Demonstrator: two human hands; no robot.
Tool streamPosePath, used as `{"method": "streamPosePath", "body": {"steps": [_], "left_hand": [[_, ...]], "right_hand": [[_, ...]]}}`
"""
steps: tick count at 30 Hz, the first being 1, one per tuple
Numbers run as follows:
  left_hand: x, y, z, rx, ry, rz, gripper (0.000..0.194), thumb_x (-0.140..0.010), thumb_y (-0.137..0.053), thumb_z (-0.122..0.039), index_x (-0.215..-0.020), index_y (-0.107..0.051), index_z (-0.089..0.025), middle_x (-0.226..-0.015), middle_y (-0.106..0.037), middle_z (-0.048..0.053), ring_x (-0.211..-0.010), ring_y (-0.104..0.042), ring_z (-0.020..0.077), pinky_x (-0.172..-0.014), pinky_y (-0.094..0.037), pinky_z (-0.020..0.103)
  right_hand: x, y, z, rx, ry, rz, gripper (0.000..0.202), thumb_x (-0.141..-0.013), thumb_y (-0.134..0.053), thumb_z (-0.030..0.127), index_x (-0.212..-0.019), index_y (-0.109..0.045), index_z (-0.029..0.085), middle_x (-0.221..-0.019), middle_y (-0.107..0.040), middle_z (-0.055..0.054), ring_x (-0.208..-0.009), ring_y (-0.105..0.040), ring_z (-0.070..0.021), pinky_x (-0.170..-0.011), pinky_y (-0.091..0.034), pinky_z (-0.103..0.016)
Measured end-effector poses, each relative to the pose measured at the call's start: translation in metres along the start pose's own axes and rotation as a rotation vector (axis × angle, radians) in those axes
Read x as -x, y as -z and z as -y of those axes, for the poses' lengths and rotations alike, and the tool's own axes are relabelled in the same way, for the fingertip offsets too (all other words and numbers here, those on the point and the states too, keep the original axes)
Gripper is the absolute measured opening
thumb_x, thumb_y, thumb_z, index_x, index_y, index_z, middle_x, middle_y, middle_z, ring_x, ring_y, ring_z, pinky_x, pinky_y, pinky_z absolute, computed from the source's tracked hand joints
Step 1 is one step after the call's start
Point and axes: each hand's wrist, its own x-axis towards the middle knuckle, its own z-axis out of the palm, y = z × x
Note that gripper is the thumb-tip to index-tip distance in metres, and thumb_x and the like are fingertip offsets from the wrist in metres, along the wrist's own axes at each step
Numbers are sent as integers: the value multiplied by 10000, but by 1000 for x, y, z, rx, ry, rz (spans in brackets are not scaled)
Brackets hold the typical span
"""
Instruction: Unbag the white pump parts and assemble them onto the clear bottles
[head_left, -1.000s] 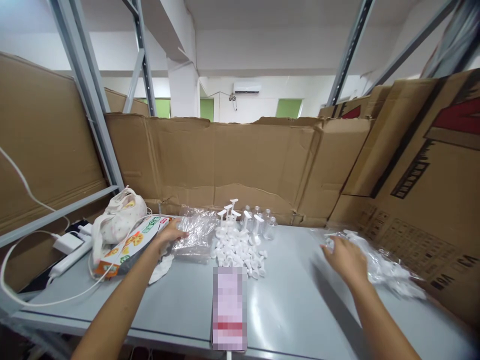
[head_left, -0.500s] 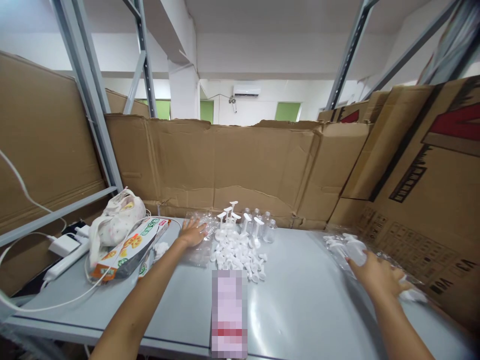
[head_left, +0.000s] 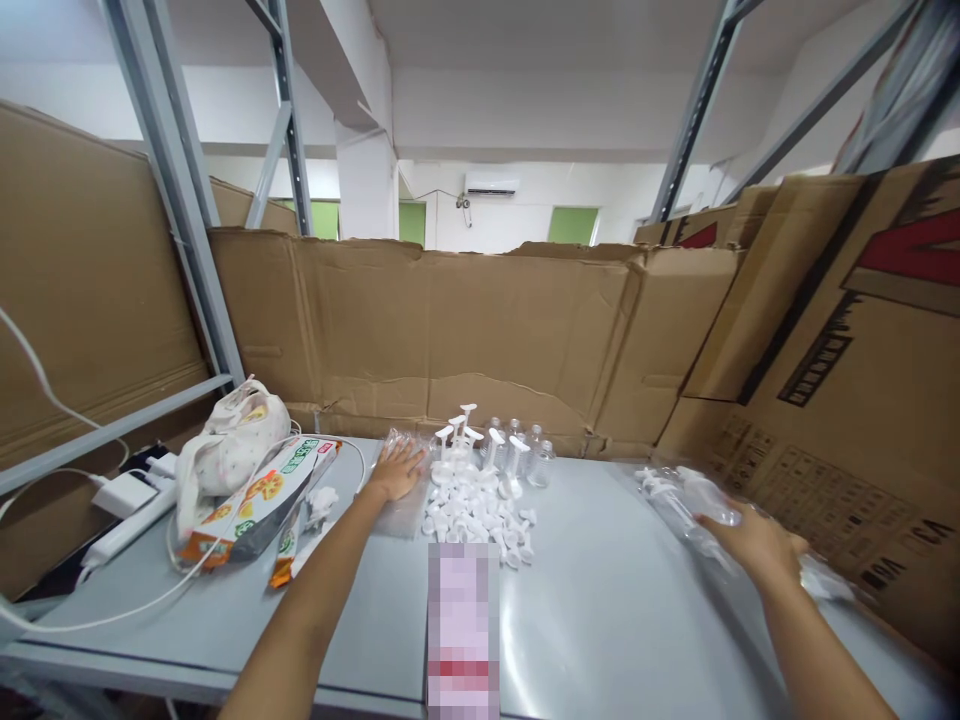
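My left hand [head_left: 397, 472] lies with fingers spread on a clear plastic bag [head_left: 401, 515], just left of a heap of white pump heads [head_left: 476, 500]. Several clear bottles [head_left: 540, 465] stand behind the heap's right side. Over at the right, my right hand [head_left: 754, 540] rests on bagged white and clear pump bottles [head_left: 686, 505] beside the cardboard; its fingertips touch the plastic, and the far fingers are partly hidden, so its grip is unclear. A pink, pixelated flat object [head_left: 463, 625] lies in front of the heap.
On the left are a snack package [head_left: 262, 500], a white cloth bag [head_left: 232, 440], a torn orange wrapper [head_left: 283, 560], a power strip [head_left: 131, 525] and loose white cables. Cardboard walls [head_left: 480, 330] and metal posts [head_left: 184, 190] surround the grey table [head_left: 600, 600].
My left hand has shifted slightly right across the clear bag. The bagged bottles near my right hand have moved a little left, and more of the orange wrapper shows.
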Motion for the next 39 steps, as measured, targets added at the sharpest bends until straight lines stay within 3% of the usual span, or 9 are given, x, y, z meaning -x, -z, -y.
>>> {"method": "streamPosePath", "body": {"steps": [7,15,20,22,25,27,30,36,39], "left_hand": [[1,2,-3,-16,-10,13,531,-893,-265,-480,-1392,-306,-304,-1496,-234,41,-1374,-185,276,-1084,-111,510],[15,38,-28,-64,-82,-223,396,-880,-366,-329,-1185,-550,-157,-1395,-410,122,-1322,-287,277,-1111,12,467],[46,74,-76,214,-139,-467,349,-906,-341,-314,-1096,-600,-177,-1201,-574,118,-1197,-433,263,-1106,-62,488],[63,83,-102,578,-201,-474,347,-879,-431,-393,-1137,-579,-215,-1167,-598,95,-1144,-479,260,-1071,-209,473],[83,91,-136,1247,-262,-242,497,-837,-513,-459,-1266,-481,-211,-1190,-585,121,-1122,-519,256,-973,-377,416],[91,94,-149,1618,-245,-90,560,-821,-536,-482,-1302,-443,-211,-1233,-554,132,-1077,-557,252,-925,-430,405],[97,98,-155,1977,-165,-77,552,-826,-552,-445,-1322,-416,-245,-1235,-553,108,-931,-612,197,-833,-503,383],[102,95,-150,2207,-36,-289,498,-837,-567,-358,-1309,-416,-306,-1218,-566,58,-903,-613,163,-772,-548,360],[102,90,-148,2243,-68,-315,512,-822,-589,-364,-1302,-417,-311,-1232,-558,55,-935,-611,168,-798,-542,366]], "right_hand": [[0,18,16,-12,-16,-37,215,-632,-528,354,-449,-533,241,-494,-549,-116,-694,-581,-352,-686,-340,-476],[18,45,34,-149,-13,-249,235,-747,-457,347,-662,-617,197,-657,-614,-128,-812,-584,-337,-769,-381,-462],[35,79,94,-443,304,-498,265,-796,-517,420,-742,-629,187,-797,-638,-118,-898,-588,-294,-877,-377,-441],[47,93,129,-547,458,-425,244,-794,-547,427,-749,-628,201,-798,-639,-91,-934,-579,-282,-896,-382,-442],[71,107,179,-674,654,-301,149,-779,-599,364,-755,-640,224,-783,-637,-60,-913,-579,-259,-897,-399,-458],[89,111,202,-771,806,-209,61,-753,-645,289,-784,-662,239,-789,-638,-55,-921,-573,-258,-878,-420,-454],[109,109,224,-982,888,17,130,-763,-646,267,-889,-680,271,-937,-645,-63,-1006,-557,-266,-905,-420,-455],[114,84,249,-1395,250,425,645,-734,-685,386,-1309,-394,382,-1457,-307,-41,-1327,-291,-269,-997,-380,-452],[113,67,259,-1482,-19,776,637,-723,-691,411,-1294,-409,390,-1426,-378,-28,-1292,-366,-267,-987,-397,-466]]}}
